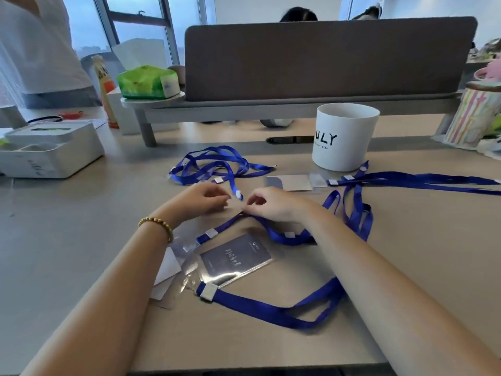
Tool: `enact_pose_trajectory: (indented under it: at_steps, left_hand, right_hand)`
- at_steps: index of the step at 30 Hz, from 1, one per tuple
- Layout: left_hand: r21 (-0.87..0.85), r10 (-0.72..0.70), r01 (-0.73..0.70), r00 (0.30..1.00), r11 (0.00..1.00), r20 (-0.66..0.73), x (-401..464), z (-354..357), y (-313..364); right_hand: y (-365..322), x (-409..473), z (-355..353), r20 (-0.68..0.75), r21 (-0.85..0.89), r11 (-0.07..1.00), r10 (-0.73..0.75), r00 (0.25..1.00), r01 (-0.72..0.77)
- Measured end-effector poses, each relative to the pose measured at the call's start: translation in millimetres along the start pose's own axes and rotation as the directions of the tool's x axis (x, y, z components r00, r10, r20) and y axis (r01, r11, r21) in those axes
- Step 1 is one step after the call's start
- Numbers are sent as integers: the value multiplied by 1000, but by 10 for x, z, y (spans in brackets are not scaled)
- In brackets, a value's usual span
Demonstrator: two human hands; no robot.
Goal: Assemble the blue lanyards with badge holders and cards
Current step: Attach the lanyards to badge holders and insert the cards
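Lanyard ribbon looks light, limp and prone to tangling, so it is best taken near its white clasp. On the desk, the left hand hovers with fingers curled, apparently holding nothing. The right hand pinches a blue lanyard. A loaded badge holder lies just below.

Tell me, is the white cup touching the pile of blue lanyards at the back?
Apart. The head view shows bare table between the white cup and the pile of blue lanyards.
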State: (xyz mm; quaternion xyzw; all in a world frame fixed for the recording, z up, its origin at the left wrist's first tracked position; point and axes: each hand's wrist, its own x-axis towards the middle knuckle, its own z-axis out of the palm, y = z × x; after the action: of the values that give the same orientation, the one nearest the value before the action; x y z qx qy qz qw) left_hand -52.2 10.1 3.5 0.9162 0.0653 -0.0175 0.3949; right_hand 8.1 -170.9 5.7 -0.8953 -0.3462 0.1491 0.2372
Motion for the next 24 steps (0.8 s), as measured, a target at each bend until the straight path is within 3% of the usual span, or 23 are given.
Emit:
enact_pose_trajectory:
  at_steps: [7,10,14,17,20,24]
  left_hand:
    - [112,-17,-2,984,994,176,-123,-115,-57]
    - [150,-22,-11,977,989,213,-133,-82,-1]
    - [235,-18,-42,968,971,249,-142,-35,36]
    - [250,8,-72,969,966,247,-167,2,54]
    - [157,54,-82,984,984,173,-176,-36,63]
    - [-7,64,-63,984,998,167,-203,-82,103]
  right_hand:
    - [-87,56,220,-58,-135,987,-94,994,86]
    - [-63,26,181,-137,141,986,-65,988,84]
    - [65,-31,32,-188,469,877,-15,982,103]
    - [122,-84,-48,-220,544,833,25,975,101]
    - [164,-108,-134,-254,589,803,77,964,91]
    - [215,-141,-190,-137,476,878,132,982,-52]
